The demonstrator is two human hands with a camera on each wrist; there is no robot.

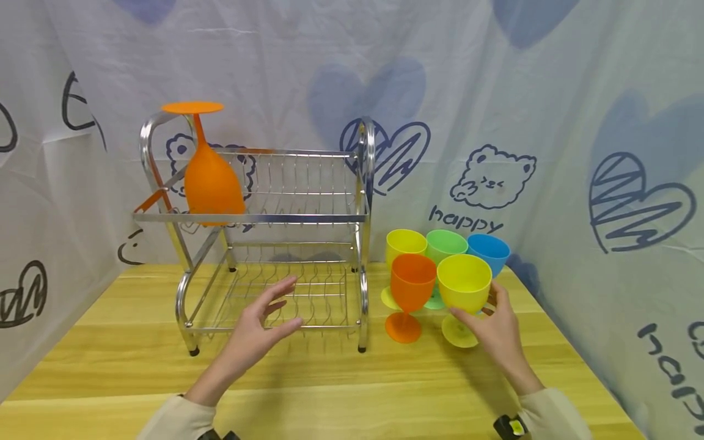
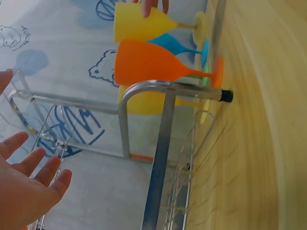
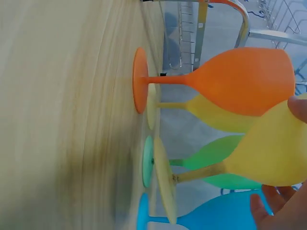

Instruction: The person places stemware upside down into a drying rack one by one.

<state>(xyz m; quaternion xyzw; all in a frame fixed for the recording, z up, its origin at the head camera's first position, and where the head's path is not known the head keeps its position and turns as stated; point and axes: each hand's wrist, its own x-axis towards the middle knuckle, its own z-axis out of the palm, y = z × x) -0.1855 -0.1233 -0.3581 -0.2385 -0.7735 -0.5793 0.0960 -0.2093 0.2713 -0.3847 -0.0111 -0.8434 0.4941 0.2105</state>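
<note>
1. Tabletop (image 1: 352,397) of pale yellow wood grain, with pale fabric (image 1: 297,49) printed with blue hearts hanging behind and at both sides.
2. On the fabric, the word "happy" (image 1: 465,220) reads beneath a bear drawing (image 1: 492,177); it appears again at the right, running downward.
3. Front yellow goblet (image 1: 464,284), right of the two-tier metal rack (image 1: 308,218) and just beside a standing orange goblet (image 1: 412,284): mouth up, foot down, long axis near vertical with a slight tilt. Whether its foot touches the wood, I cannot tell.
4. Right hand (image 1: 497,333) grips that goblet's bowl, thumb and fingers bent about it.
5. Left hand (image 1: 253,333) holds nothing, thumb and fingers spread well apart before the rack.
6. Behind stand another yellow goblet (image 1: 405,243), a green goblet (image 1: 445,244) and a blue goblet (image 1: 489,252), mouths up.
7. On the rack's upper tier, at its left end, an upturned orange goblet (image 1: 211,177) leans, foot highest.
</note>
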